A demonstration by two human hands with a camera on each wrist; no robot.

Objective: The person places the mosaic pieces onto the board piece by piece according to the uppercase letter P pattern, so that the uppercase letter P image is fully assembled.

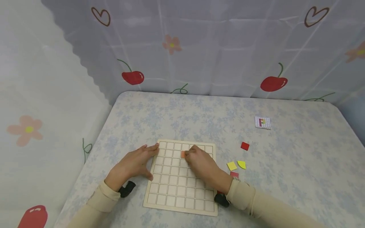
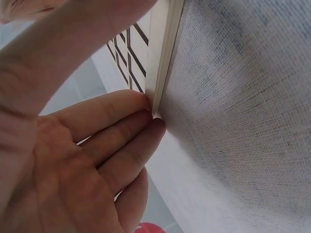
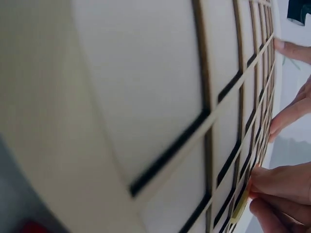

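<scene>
Lower centre: left hand, fingers extended, touches the gridded board. Right hand pinches an orange tile.

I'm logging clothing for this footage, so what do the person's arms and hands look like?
The left sleeve and right sleeve are beige, reaching the wrists. A small black left device and matching right device show by the wrists. The left hand and right hand wear no gloves.
</scene>
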